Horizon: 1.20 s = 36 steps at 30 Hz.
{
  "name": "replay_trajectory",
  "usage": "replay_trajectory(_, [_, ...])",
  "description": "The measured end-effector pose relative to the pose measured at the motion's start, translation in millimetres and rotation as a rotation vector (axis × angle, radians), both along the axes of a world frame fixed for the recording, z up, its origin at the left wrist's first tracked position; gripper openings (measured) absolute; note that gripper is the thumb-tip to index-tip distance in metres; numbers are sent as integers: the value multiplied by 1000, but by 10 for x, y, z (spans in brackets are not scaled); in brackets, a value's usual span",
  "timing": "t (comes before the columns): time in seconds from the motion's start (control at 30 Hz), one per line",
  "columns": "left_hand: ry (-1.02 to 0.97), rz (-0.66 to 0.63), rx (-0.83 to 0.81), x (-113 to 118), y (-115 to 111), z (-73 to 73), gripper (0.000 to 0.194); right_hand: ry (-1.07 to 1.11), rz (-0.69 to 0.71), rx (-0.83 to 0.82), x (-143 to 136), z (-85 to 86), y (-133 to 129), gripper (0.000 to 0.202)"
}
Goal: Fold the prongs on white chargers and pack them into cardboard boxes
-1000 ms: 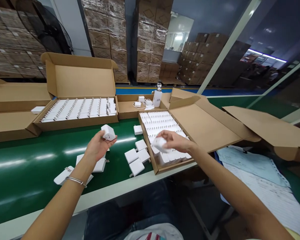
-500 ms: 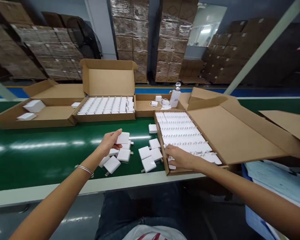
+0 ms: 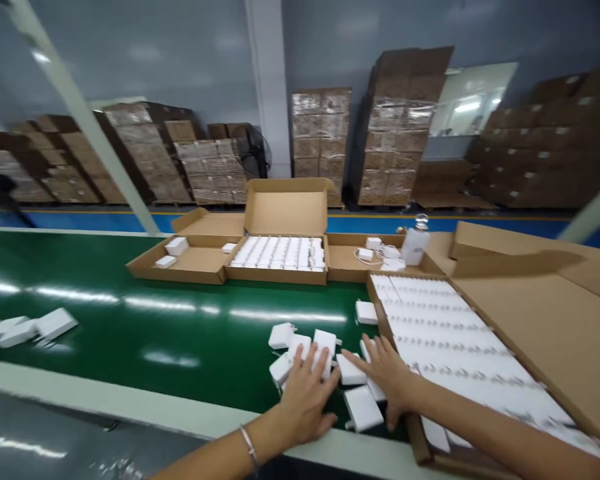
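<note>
The left grip [image 3: 305, 399], a bare hand with its fingers spread, has come down on a loose cluster of white plug adapters [image 3: 281, 335]; it no longer pinches one in the air. Beside it, the right grip [image 3: 394, 379] has left the filled carton [image 3: 419, 443] and now lies spread over more loose adapters just outside the carton's near left side. Neither grip seems to pinch anything. The two loose groups are now close together, with the nearest adapter [image 3: 363, 408] between the hands, which suggests gathering or arranging rather than placing. All lie on the green surface [image 3: 170, 337]. Farther out, a lone adapter [image 3: 367, 313] sits beside the carton, and another group [image 3: 56, 323] lies well apart at far left. Behind are an open box of upright rows [image 3: 275, 275] and a clear bottle [image 3: 415, 247].
</note>
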<state>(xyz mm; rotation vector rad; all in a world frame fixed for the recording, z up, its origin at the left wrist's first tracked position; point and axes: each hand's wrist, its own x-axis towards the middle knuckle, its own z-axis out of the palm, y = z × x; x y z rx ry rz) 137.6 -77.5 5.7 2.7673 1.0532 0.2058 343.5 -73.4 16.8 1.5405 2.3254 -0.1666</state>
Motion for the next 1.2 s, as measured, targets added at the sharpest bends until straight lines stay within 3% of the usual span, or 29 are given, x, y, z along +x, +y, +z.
replay_trajectory(0.07, [-2,23,-15,57,41,-46,82,-17,-8,-8,30,-62,86,137])
replay_trajectory(0.17, [-7,101,12,13,166,-37,72,-31,-18,-20,72,-108,167,132])
replay_trajectory(0.3, [-3,181,61,-159,312,-51,74,62,-76,-78,24,-119,282,125])
replay_trajectory(0.4, [38,298,79,-366,484,-32,79,195,-43,-66,-169,-88,439,114])
replay_trajectory(0.57, [125,494,43,-954,956,181,55,326,39,-14,-785,-25,858,101])
replay_trajectory(0.67, [173,702,14,-1417,1228,271,57,344,80,-41,-1200,7,1127,100])
replay_trajectory(0.77, [180,837,-82,-1874,1395,245,60,342,136,-68,-1514,32,1334,99])
replay_trajectory(0.9, [126,918,-128,-2274,1463,163,44,335,183,-63,-1686,6,1507,102])
replay_trajectory(0.97, [85,934,-101,-2305,1462,174,40,334,176,-77,-1741,-32,1560,103])
replay_trajectory(1.03, [49,931,-50,-2194,1452,229,39,365,116,-87,-1839,-65,1586,104])
replay_trajectory(1.1, [-5,878,49,-1950,1427,303,40,473,49,-75,-1967,-59,1587,102])
replay_trajectory(1.2, [-198,677,256,-1432,1306,369,39,748,71,-6,-2012,74,1612,93])
